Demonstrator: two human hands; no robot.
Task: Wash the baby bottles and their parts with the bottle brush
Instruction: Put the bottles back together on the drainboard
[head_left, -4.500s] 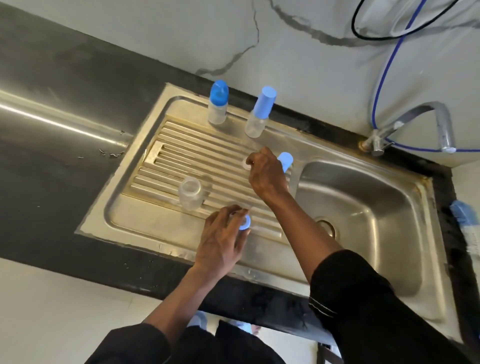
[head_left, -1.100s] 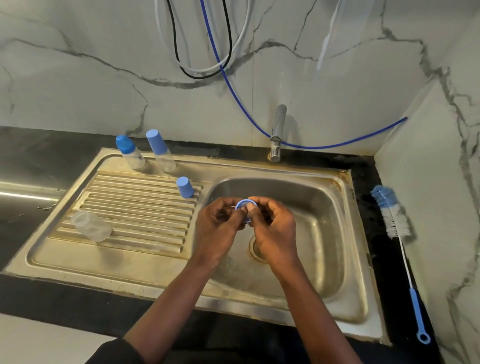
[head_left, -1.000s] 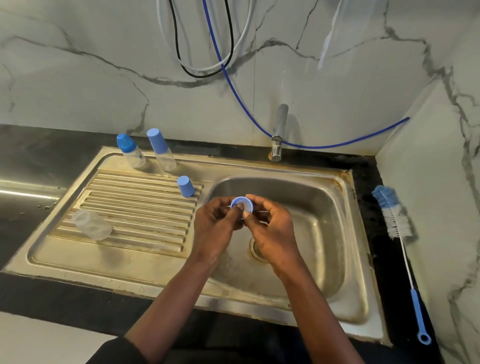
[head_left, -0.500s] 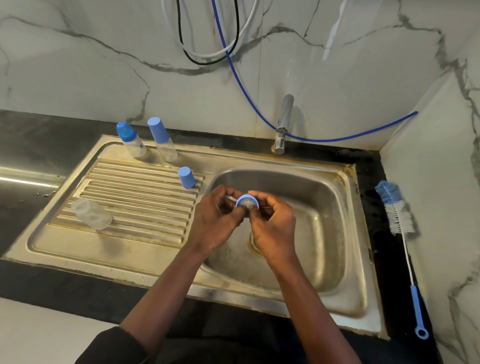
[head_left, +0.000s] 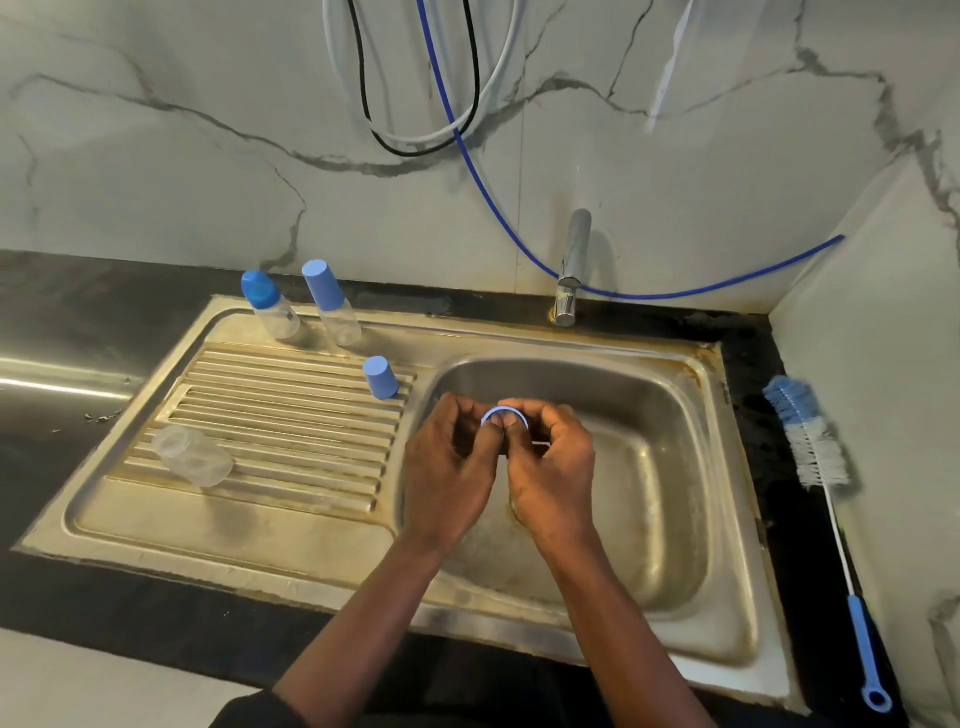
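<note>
Pinching the blue ring (head_left: 505, 414) between left hand (head_left: 447, 467) and right hand (head_left: 550, 467), close together over the sink (head_left: 675, 467); washing seemingly barely begun: bottle brush (head_left: 810, 447) untouched on the bench (head_left: 805, 571), open bottle (head_left: 192, 457) and blue cap (head_left: 381, 378) on the drainer (head_left: 291, 415), two capped bottles (head_left: 332, 312) behind

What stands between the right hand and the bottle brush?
Nothing visible: only the sink rim lies between the right hand and the bottle brush. That hand and the left hand pinch a blue ring.
</note>
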